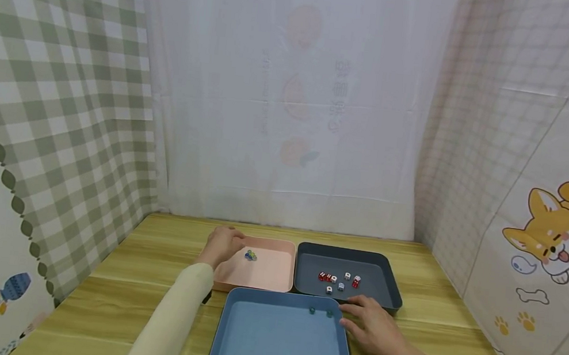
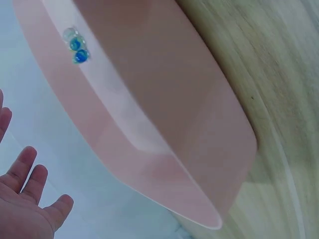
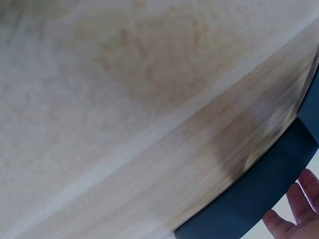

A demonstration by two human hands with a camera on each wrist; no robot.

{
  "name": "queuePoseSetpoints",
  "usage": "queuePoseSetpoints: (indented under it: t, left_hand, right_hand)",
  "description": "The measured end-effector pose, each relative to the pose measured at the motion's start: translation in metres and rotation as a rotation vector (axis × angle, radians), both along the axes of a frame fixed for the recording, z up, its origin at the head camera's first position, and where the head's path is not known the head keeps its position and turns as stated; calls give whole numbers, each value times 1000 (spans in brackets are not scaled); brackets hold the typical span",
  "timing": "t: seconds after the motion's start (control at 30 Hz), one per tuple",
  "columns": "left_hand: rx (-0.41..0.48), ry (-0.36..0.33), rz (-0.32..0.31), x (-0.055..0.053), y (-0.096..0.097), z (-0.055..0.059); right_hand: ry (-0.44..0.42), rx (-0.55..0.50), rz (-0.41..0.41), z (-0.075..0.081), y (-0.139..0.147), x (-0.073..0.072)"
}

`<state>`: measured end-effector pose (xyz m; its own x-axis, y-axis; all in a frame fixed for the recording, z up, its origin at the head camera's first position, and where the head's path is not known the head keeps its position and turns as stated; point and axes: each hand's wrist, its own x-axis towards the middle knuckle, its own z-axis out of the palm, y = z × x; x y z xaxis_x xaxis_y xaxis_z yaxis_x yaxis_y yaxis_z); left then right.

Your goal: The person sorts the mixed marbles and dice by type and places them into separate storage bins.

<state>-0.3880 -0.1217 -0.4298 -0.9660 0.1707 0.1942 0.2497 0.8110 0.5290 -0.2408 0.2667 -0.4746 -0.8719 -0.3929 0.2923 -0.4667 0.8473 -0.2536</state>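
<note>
My left hand (image 1: pixel 223 246) is over the left side of the pink tray (image 1: pixel 274 272), its fingers loosely extended and holding nothing. Inside that tray lies a small cluster of clear glass marbles (image 1: pixel 251 255) with blue and yellow swirls. My right hand (image 1: pixel 375 329), fingers spread with nothing in them, is at the upper right corner of the blue tray (image 1: pixel 278 339), close to the front edge of the dark navy tray (image 1: pixel 378 274). Two small dark green balls (image 1: pixel 312 310) sit near the blue tray's far wall. Red dice (image 1: pixel 325 276) and white dice (image 1: pixel 347 276) are scattered in the navy tray.
The three trays stand close together on a wood-patterned tabletop (image 1: pixel 120 299). A green checked cloth (image 1: pixel 67 62) hangs at left, a white curtain (image 1: pixel 219 107) at the back, and a cloth with a cartoon dog (image 1: pixel 565 230) at right.
</note>
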Motion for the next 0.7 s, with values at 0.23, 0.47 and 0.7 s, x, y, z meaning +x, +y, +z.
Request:
queuePoseSetpoints:
  t: [0.23, 0.47, 0.7]
  left_hand:
    - [18, -8, -48, 2, 12, 5]
    - [66, 2, -99, 6, 26, 10]
    - [50, 30, -149, 8, 38, 13]
  right_hand:
    - [-2, 4, -5, -1, 0, -1]
    - [10, 7, -2, -2, 0, -1]
    - [22, 7, -4, -2, 0, 0]
